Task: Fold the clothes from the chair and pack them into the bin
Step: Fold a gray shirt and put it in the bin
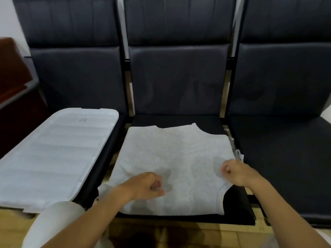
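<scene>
A light grey garment (172, 158) lies spread flat on the middle seat (234, 203) of a row of dark chairs, its neckline toward the backrest. My right hand (238, 173) pinches the garment's right edge near a sleeve opening, where the cloth is slightly raised. My left hand (146, 185) hovers just over the garment's front left part with its fingers curled in; I see no cloth in it. A white ribbed bin lid (53, 154) covers the left seat; the bin body below it is hidden.
The right seat (286, 167) is bare dark upholstery. Tall dark backrests (177, 77) stand behind all three seats. A brown wooden cabinet (14, 83) stands at the far left. A wooden floor (161, 233) shows below the seats' front edge.
</scene>
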